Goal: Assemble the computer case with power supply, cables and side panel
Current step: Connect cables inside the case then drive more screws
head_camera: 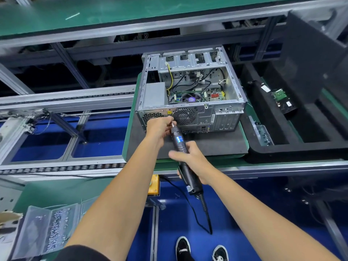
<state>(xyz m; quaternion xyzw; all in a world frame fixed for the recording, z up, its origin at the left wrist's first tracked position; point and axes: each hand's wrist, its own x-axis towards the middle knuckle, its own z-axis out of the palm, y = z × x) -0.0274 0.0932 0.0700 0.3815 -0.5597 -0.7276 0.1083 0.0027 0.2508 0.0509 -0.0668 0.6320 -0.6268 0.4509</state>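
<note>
The case sits on a dark mat on the worktop, near the front edge. Its open side faces up, and its back wall faces the person. The power supply is in the left part of the case.

The right hand has its grip wrapped around the driver. The driver is long, and it points up and away toward the back wall. Its tip is just beside the fan grille, at the top left of it.

The left hand is nearer the case. Its fingers pinch at the tip, most likely steadying a screw, too small to see. I think the next move is a straight push along the driver's line into the back wall.
</note>
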